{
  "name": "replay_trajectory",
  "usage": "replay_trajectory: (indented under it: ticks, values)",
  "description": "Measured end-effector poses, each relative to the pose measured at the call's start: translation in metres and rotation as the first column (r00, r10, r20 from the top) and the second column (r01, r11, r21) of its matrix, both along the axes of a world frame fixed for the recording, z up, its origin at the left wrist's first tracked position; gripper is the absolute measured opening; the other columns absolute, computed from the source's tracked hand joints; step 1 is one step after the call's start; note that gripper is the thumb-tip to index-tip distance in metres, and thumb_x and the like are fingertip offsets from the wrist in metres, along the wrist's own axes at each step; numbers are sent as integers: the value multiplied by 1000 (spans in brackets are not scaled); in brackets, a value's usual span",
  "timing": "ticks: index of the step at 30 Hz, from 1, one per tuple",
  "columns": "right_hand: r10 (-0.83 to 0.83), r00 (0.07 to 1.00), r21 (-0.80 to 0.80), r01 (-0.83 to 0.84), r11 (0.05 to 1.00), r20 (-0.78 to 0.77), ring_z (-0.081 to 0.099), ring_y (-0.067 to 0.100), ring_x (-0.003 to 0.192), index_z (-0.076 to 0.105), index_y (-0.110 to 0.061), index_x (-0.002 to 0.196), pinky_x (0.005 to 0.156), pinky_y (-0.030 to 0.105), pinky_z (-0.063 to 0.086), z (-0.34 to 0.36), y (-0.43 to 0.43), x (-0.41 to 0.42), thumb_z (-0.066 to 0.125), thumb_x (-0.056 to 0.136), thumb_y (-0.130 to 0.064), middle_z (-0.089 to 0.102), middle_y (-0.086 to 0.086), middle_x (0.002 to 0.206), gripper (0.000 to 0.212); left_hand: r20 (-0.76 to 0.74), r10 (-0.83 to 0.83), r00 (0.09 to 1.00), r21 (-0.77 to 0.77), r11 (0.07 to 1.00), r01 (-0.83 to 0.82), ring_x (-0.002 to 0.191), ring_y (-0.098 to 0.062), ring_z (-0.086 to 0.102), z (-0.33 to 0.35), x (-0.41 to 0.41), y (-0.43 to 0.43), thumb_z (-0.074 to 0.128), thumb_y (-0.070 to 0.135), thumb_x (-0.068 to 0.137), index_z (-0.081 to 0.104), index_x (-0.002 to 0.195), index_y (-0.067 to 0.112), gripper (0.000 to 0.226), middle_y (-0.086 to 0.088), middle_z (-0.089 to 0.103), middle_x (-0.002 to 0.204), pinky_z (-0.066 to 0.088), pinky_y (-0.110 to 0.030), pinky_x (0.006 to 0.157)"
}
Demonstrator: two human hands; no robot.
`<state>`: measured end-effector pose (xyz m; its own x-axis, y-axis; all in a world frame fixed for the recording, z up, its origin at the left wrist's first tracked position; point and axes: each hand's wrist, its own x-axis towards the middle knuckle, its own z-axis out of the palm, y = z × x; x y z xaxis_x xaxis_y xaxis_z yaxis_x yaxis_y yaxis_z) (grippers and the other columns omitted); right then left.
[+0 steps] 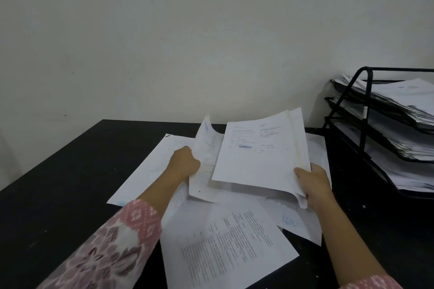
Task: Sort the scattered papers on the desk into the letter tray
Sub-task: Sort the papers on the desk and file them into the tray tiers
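My right hand (313, 184) grips the near right corner of a thin stack of printed sheets (258, 155), lifted above the desk and tilted toward me. My left hand (184, 163) is closed on the edge of another curled sheet (204, 164) just left of that stack. More white papers lie scattered flat beneath: a long sheet (145, 171) to the left, a text-covered page (225, 246) near me, and one with blue lettering (293, 220) at the right. The black wire letter tray (366, 110) stands at the right, its tiers holding piles of paper.
The black desk (70, 171) runs to a plain pale wall (187, 42) behind. Its left edge slants away at the far left. Patterned pink sleeves cover both my forearms.
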<state>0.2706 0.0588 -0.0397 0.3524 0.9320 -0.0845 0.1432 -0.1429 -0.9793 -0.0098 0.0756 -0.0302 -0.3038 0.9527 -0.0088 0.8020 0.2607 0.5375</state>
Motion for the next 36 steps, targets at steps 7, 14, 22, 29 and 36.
replay_trajectory:
  ticks: [7, 14, 22, 29, 36]
  values:
    - [64, 998, 25, -64, 998, 12, 51, 23, 88, 55, -9, 107, 77, 30, 43, 8, -7, -6, 46, 93, -2, 55, 8, 100, 18, -19, -82, 996, -253, 965, 75, 69, -14, 53, 1, -31, -50, 68, 29, 81, 49, 65, 14, 29, 0, 54, 70, 41, -23, 63]
    - [103, 994, 26, -104, 994, 38, 50, 23, 88, 54, -8, 108, 72, 28, 41, 8, -15, -18, 46, 93, -2, 55, 9, 102, 19, -236, -43, 971, -274, 962, -24, 110, -27, 40, -1, -37, -83, 52, 27, 87, 44, 87, 13, 16, -8, 39, 110, 34, -26, 77]
    - [118, 992, 19, -119, 993, 49, 49, 24, 91, 53, 3, 119, 78, 30, 41, 6, -19, -25, 46, 93, 0, 55, 11, 105, 27, -91, 61, 994, -270, 959, -83, 83, -15, 46, 11, -32, -86, 70, 20, 78, 40, 114, 9, 48, -15, 38, 125, 39, -20, 59]
    - [142, 989, 17, -143, 990, 32, 51, 24, 88, 55, 1, 117, 67, 28, 44, 5, -20, -25, 47, 93, 0, 57, 13, 106, 26, 174, 167, 971, -187, 973, -134, 85, -19, 48, 6, -36, -78, 64, 3, 82, 22, 134, 7, 67, -5, 43, 90, 40, -25, 54]
    - [229, 971, 8, -230, 973, 72, 55, 27, 98, 53, -2, 124, 82, 33, 45, 3, -20, -35, 50, 95, -7, 59, 11, 114, 30, 741, 124, 660, 99, 952, -290, 90, -23, 50, 6, -37, -57, 49, -2, 88, 37, 133, 13, 49, -9, 49, 115, 39, -29, 70]
